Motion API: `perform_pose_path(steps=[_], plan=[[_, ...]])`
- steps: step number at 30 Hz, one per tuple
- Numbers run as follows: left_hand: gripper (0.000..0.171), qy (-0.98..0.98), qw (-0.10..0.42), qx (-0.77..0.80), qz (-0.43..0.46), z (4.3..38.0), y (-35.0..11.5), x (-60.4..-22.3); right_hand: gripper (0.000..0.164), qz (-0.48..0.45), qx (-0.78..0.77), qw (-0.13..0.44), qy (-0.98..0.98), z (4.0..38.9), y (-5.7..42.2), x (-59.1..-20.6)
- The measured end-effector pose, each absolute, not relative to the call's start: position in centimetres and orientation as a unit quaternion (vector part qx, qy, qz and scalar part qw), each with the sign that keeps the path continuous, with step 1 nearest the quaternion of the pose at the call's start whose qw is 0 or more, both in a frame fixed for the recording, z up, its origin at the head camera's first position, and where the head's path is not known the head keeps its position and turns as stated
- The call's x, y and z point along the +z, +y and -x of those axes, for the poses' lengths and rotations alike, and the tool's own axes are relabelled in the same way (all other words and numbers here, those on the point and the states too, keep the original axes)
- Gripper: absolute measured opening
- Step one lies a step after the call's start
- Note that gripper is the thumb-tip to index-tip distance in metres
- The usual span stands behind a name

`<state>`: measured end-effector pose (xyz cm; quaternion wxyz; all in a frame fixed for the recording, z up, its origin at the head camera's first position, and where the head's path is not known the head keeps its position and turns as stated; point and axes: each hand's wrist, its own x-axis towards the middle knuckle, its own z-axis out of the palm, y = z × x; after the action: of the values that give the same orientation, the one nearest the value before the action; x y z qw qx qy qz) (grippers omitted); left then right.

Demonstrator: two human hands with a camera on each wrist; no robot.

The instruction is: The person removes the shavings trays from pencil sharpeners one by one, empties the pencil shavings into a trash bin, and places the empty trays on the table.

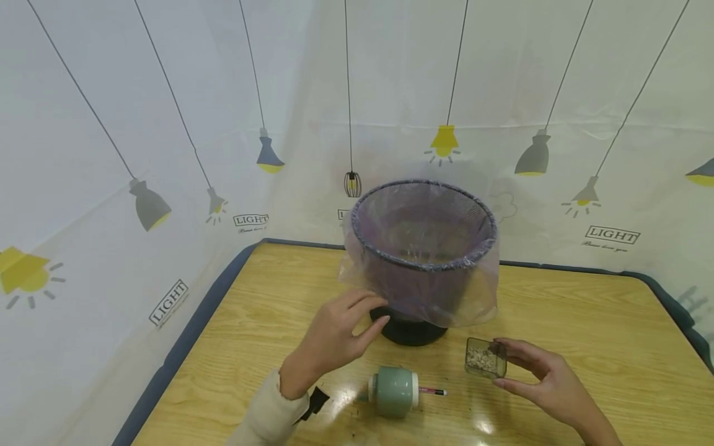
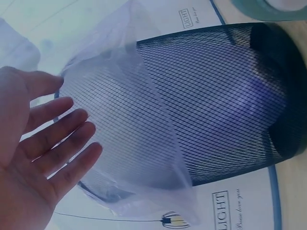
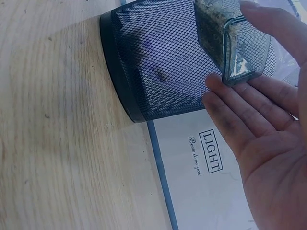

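A mesh waste bin [image 2: 216, 105] lined with a thin translucent bag [image 1: 468, 303] stands on the table, the bag folded over its rim. My left hand [image 1: 337, 331] is beside the bin's near left side, fingers apart and nothing held. In my right hand [image 1: 549, 381] a small clear box [image 1: 485, 358] is gripped between thumb and fingers. Pale bits like pencil shavings [image 1: 481, 359] lie in that box, which is to the right of the bin's base. A green and white pencil sharpener [image 1: 393, 391] lies between the hands, a pencil [image 1: 432, 391] sticking out of its right side.
A small black piece [image 1: 315, 401] shows by the left sleeve [image 1: 270, 412]. The wooden table [image 1: 580, 310] has a dark blue edge [image 1: 201, 306] at the left and back. Behind it hangs a white sheet [image 1: 390, 74] printed with lamps.
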<state>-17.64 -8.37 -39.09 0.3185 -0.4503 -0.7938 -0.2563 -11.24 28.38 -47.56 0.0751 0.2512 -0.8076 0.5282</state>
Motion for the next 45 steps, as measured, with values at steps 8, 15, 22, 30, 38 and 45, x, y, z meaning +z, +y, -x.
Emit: perform_pose_path(steps=[8, 15, 22, 30, 38, 45], plan=[[0.013, -0.761, 0.378, -0.280, 0.447, 18.2, -7.5, -37.3, 0.058, -0.249, 0.531, 0.076, -0.806, 11.1, 28.6, -47.6], [0.018, -0.749, 0.414, -0.279, 0.435, 18.7, -6.8, -36.2, 0.058, -0.248, 0.526, 0.086, -0.809, 11.1, 28.9, -47.7], [0.028, -0.756, 0.431, -0.262, 0.418, 19.4, -6.2, -35.9, 0.058, -0.237, 0.528, 0.079, -0.812, 11.1, 29.2, -47.8], [0.033, -0.790, 0.420, -0.219, 0.390, 20.1, -5.6, -35.9, 0.058, -0.244, 0.532, 0.080, -0.807, 10.9, 29.2, -47.7], [0.025, -0.798, 0.417, -0.204, 0.384, 20.5, -5.2, -36.1, 0.058, -0.227, 0.530, 0.078, -0.814, 10.8, 29.5, -47.5], [0.015, -0.802, 0.428, -0.201, 0.366, 20.3, -4.9, -35.9, 0.058, -0.227, 0.525, 0.080, -0.817, 10.7, 29.7, -47.4]])
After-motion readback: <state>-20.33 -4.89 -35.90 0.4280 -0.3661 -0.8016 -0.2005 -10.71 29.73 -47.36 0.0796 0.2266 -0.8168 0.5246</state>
